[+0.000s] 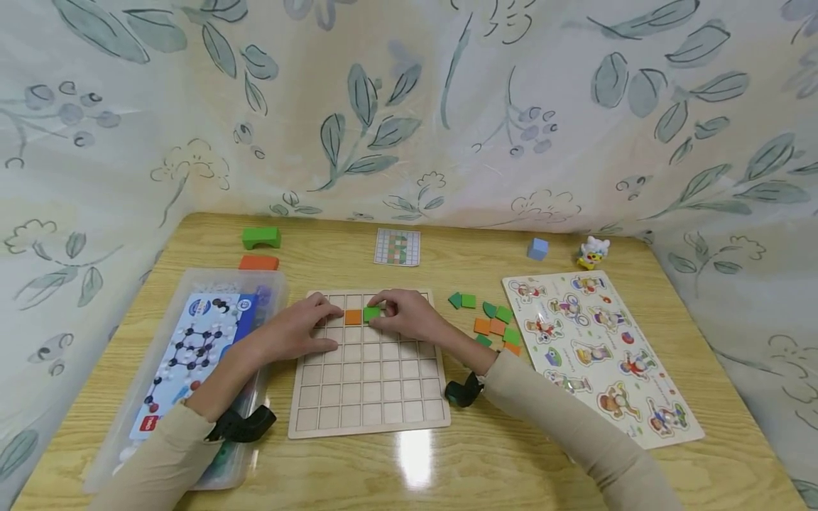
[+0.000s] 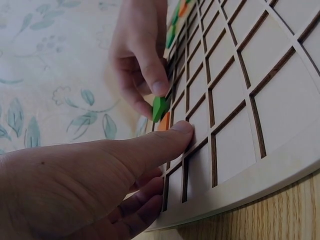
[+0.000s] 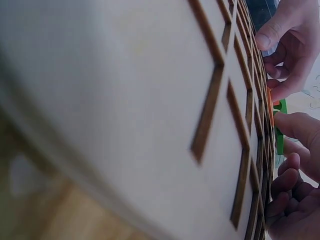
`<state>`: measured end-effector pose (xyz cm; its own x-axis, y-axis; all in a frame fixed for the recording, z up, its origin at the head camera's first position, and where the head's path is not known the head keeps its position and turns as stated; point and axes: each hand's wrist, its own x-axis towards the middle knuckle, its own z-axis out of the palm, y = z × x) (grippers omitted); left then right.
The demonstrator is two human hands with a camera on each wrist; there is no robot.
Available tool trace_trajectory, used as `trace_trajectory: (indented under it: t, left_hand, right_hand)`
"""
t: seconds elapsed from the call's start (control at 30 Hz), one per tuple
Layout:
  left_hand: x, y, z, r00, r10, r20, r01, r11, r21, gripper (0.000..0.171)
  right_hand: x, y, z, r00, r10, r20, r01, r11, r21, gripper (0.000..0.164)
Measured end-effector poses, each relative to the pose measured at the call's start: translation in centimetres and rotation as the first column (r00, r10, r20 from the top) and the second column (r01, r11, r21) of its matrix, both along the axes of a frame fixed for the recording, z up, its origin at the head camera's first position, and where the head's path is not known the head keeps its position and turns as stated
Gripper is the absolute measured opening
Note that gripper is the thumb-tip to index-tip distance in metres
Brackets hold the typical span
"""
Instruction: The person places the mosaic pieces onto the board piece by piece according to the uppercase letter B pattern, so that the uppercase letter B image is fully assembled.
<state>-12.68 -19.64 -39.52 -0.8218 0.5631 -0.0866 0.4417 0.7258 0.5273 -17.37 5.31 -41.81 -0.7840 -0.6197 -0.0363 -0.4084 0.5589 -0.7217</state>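
A wooden grid board [image 1: 364, 419] lies in the middle of the table. One orange square tile [image 1: 353, 317] sits in a cell of its upper part. My right hand [image 1: 409, 314] pinches a green square tile [image 1: 371, 314] between thumb and finger, just right of the orange one. In the left wrist view that green tile [image 2: 159, 109] stands tilted at the board. My left hand [image 1: 295, 328] rests on the board's left side, thumb and fingers spread apart, with its fingertips beside the orange tile. Nothing shows between its fingers.
Several loose green and orange tiles [image 1: 497, 326] lie right of the board. Beyond them is a picture puzzle board [image 1: 537, 280]. On the left stands a plastic box [image 1: 268, 312]. Farther back are a pattern card [image 1: 397, 247], green block [image 1: 261, 237], blue block [image 1: 538, 249] and figurine [image 1: 593, 253].
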Motion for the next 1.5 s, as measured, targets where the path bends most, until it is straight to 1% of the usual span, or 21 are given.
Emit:
trace_trajectory:
  t: [0.23,0.53,0.73,0.8,0.87,0.97,1.03,1.07,1.17,1.3,1.4,1.5]
  left_hand:
    - [0.0,0.2,-0.3,1.0,-0.003,-0.002,0.003,1.0,0.003,0.049]
    - [-0.2,0.4,-0.4,1.0,0.004,0.005,-0.004,1.0,0.006,0.049]
    - [-0.3,0.4,-0.3,1.0,0.002,-0.01,-0.002,1.0,0.015,0.047]
    - [-0.3,0.4,-0.3,1.0,0.003,-0.012,-0.002,1.0,0.013,0.047]
    - [-0.3,0.3,-0.3,1.0,0.006,-0.011,-0.006,1.0,0.005,0.048]
    - [-0.1,0.2,-0.2,1.0,0.011,-0.005,-0.011,1.0,-0.004,0.048]
    - [-0.1,0.1,-0.2,1.0,0.011,-0.007,-0.011,1.0,-0.007,0.048]
    - [0.0,0.1,-0.1,1.0,0.01,-0.008,-0.01,1.0,-0.007,0.048]
    - [0.0,0.1,-0.2,1.0,0.01,-0.01,-0.01,1.0,-0.006,0.048]
    - [-0.1,0.1,-0.2,1.0,0.018,-0.007,-0.018,1.0,-0.01,0.049]
    - [-0.3,0.1,-0.2,1.0,0.023,-0.001,-0.023,1.0,-0.018,0.049]
    - [-0.4,0.2,-0.2,1.0,0.025,0.014,-0.025,1.0,-0.016,0.05]
  right_hand:
    - [0.1,0.1,-0.1,1.0,-0.005,0.013,0.004,1.0,0.019,0.028]
    - [0.0,0.3,-0.2,1.0,-0.002,0.009,0.002,0.999,0.034,0.028]
    - [-0.3,0.3,-0.1,1.0,0.001,0.001,-0.001,0.999,0.037,0.029]
    - [-0.4,0.3,-0.1,1.0,-0.009,0.027,0.009,1.0,0.012,0.031]
    - [-0.4,0.7,0.2,0.997,-0.029,0.075,0.032,0.999,-0.035,0.034]
    - [-0.3,2.2,0.7,0.986,-0.078,0.146,0.095,0.99,-0.109,0.038]
    - [-0.1,4.0,1.3,0.98,-0.112,0.166,0.135,0.982,-0.132,0.038]
    - [0.0,5.0,1.4,0.978,-0.132,0.163,0.154,0.979,-0.131,0.038]
    - [0.3,8.4,1.9,0.97,-0.197,0.141,0.213,0.971,-0.112,0.037]
    - [0.5,12.3,2.2,0.961,-0.271,0.063,0.275,0.959,-0.071,0.04]
    - [0.7,14.4,2.6,0.954,-0.3,0.009,0.3,0.953,-0.049,0.042]
    - [0.6,15.9,2.9,0.947,-0.32,-0.01,0.32,0.947,-0.041,0.044]
